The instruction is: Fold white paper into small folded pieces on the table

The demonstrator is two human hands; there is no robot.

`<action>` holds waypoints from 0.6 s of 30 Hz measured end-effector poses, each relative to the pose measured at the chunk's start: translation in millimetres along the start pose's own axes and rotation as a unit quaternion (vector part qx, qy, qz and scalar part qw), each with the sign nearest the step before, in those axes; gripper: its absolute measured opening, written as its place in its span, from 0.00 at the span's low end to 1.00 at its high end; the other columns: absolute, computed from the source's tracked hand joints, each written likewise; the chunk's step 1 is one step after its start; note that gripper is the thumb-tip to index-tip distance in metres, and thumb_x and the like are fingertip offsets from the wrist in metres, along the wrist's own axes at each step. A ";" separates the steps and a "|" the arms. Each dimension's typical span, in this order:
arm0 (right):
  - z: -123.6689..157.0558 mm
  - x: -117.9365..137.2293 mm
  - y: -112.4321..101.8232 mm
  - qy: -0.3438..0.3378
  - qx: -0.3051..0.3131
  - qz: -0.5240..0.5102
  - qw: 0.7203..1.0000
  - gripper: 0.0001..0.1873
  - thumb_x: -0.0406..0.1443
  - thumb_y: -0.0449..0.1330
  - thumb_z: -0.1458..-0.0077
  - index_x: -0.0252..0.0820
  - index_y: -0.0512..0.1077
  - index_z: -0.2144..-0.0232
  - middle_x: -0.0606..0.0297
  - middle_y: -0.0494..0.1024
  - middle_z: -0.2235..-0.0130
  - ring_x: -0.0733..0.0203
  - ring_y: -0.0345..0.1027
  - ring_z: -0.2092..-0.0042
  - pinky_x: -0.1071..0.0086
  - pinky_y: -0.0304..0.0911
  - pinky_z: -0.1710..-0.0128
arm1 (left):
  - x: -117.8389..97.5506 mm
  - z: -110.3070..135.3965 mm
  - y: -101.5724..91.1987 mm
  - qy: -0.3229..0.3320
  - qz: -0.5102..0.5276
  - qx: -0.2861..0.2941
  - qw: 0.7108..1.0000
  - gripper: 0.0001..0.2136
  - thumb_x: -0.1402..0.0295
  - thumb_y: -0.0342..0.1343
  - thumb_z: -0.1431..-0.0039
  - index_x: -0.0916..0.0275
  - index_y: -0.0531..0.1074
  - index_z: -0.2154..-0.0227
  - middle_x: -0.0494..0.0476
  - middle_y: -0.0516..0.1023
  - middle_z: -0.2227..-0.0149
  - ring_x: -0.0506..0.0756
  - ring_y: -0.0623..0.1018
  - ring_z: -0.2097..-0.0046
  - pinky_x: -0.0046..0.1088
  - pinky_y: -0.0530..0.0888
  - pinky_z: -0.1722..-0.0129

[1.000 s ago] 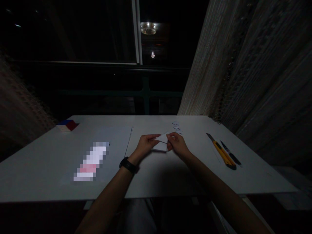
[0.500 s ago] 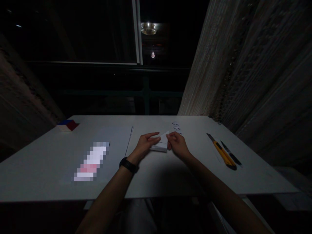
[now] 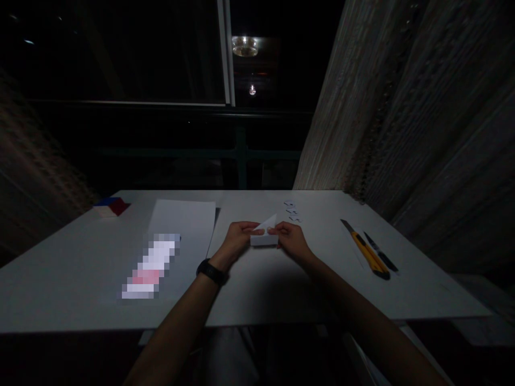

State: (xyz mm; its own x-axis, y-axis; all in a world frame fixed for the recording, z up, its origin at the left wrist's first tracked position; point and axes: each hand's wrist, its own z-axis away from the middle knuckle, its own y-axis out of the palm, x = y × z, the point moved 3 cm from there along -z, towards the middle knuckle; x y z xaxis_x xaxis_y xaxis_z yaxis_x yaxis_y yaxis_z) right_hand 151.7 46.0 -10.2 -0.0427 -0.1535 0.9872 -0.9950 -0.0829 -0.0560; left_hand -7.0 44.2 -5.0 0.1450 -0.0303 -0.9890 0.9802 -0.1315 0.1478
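A small folded piece of white paper [image 3: 264,240] is held between both hands over the middle of the table, with a pointed flap standing up at its top and a straight band along its lower edge. My left hand [image 3: 240,237] grips its left side, thumb on the front; a dark band is on that wrist. Opposite it, my right hand [image 3: 293,238] pinches the right side, its thumb pressed on the paper near the other thumb. The fingers behind the paper are partly hidden.
Sheets of white paper [image 3: 185,214] lie at left, with a blurred-out bright object [image 3: 155,265] on them. A colored cube [image 3: 111,207] sits far left. Small marked paper pieces [image 3: 292,211] lie beyond my hands. A yellow utility knife [image 3: 368,252] and a black pen-like tool [image 3: 381,253] are at right.
The folded paper has turned to face me more squarely, its flap now a clear point. My right thumb has moved down and inward onto its front.
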 end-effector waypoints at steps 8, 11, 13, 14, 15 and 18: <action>1.4 5.9 -2.3 -0.038 -0.017 0.042 0.998 0.19 0.49 0.62 0.61 0.41 0.64 0.84 0.72 0.64 0.86 0.67 0.58 0.82 0.73 0.52 0.82 | -6.3 5.4 4.9 0.026 -0.032 0.021 0.999 0.19 0.61 0.64 0.60 0.71 0.76 0.67 0.61 0.78 0.70 0.52 0.75 0.70 0.27 0.69 0.69; 2.0 7.3 -2.0 -0.035 -0.012 0.029 0.999 0.18 0.50 0.61 0.60 0.42 0.65 0.81 0.72 0.66 0.85 0.67 0.58 0.82 0.73 0.53 0.83 | -6.3 4.7 4.2 0.037 -0.039 0.009 0.999 0.18 0.60 0.64 0.59 0.70 0.77 0.67 0.60 0.78 0.71 0.52 0.74 0.71 0.26 0.69 0.70; 1.7 6.5 -1.9 -0.039 -0.006 0.022 0.999 0.17 0.50 0.61 0.59 0.43 0.64 0.79 0.73 0.66 0.84 0.67 0.59 0.83 0.73 0.53 0.83 | -6.3 4.1 3.6 0.039 -0.041 0.000 0.998 0.18 0.61 0.64 0.60 0.70 0.77 0.68 0.59 0.78 0.72 0.52 0.74 0.72 0.26 0.69 0.71; 1.5 6.0 -1.9 -0.043 -0.002 0.020 0.999 0.17 0.49 0.60 0.58 0.43 0.64 0.78 0.73 0.66 0.84 0.67 0.59 0.83 0.73 0.53 0.83 | -6.4 4.0 3.4 0.039 -0.043 -0.004 0.998 0.17 0.61 0.64 0.60 0.69 0.77 0.68 0.59 0.78 0.73 0.51 0.74 0.73 0.26 0.69 0.71; 1.1 5.4 -1.9 -0.048 0.002 0.019 0.999 0.17 0.49 0.60 0.58 0.43 0.64 0.77 0.74 0.66 0.85 0.67 0.59 0.83 0.73 0.54 0.83 | -6.6 3.9 3.4 0.038 -0.044 -0.006 0.998 0.17 0.62 0.65 0.60 0.69 0.77 0.69 0.58 0.78 0.73 0.51 0.74 0.73 0.26 0.69 0.72; 0.4 4.1 -2.0 -0.062 0.004 0.018 0.998 0.16 0.48 0.59 0.56 0.43 0.63 0.76 0.75 0.65 0.86 0.68 0.58 0.84 0.73 0.53 0.84 | -6.9 4.3 4.0 0.038 -0.037 -0.001 0.999 0.16 0.63 0.65 0.60 0.69 0.77 0.69 0.57 0.78 0.74 0.50 0.73 0.74 0.25 0.68 0.72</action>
State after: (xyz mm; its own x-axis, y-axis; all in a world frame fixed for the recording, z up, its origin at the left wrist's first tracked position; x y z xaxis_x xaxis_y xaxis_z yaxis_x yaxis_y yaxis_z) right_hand 153.5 45.2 -6.1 -0.0656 -0.2764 0.9588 -0.9922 -0.0840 -0.0921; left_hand -4.7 39.7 2.6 0.0825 0.0543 -0.9951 0.9888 -0.1293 0.0749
